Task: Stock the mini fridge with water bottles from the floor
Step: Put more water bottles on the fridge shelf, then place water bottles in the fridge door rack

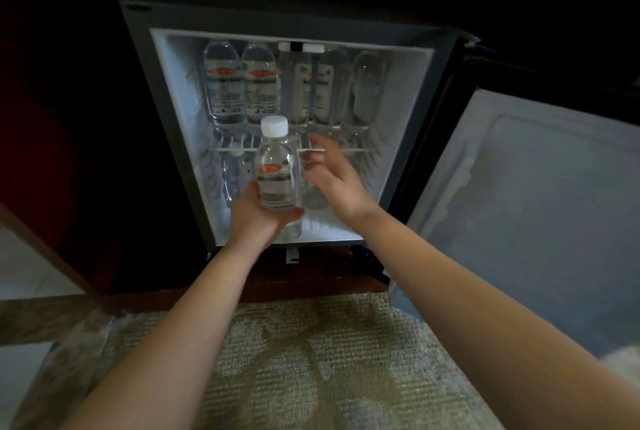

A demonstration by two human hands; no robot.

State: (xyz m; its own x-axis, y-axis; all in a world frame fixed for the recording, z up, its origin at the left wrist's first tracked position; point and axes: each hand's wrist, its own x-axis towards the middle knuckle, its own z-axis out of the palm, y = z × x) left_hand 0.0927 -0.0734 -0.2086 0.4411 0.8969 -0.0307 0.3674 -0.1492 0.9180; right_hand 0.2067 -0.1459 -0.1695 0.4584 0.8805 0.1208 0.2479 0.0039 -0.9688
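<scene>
We are holding the water bottle [278, 170] upright in our left grip [257, 219] so it stands in the fridge [183, 107], right grip [334, 180] open.

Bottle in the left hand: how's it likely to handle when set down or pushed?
The bottle looks full, so probably heavy for its size. Tall and narrow, held low by the left hand, it may tip if nudged. Smooth clear plastic could slip.

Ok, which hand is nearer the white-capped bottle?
Left. The left hand grips the white-capped bottle at its base; the right hand is open just to its right.
</scene>
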